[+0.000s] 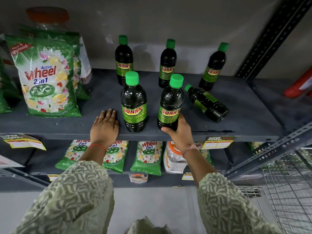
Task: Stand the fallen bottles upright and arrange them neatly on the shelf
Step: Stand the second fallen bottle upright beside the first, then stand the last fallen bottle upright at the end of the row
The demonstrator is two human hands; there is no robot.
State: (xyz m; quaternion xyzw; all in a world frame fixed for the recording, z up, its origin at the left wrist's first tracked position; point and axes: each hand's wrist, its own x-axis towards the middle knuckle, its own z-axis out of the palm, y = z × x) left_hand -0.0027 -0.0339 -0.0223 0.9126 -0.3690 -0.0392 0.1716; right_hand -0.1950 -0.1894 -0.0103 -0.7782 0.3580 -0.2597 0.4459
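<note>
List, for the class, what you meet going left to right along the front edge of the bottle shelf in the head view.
Wheel detergent bag → left hand, flat on the shelf → upright front bottle → bottle gripped by the right hand → fallen bottle.

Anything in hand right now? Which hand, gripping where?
The right hand grips the front right upright Sunny bottle around its base, below the label. The left hand holds nothing; it lies flat on the shelf beside the front left bottle.
</note>
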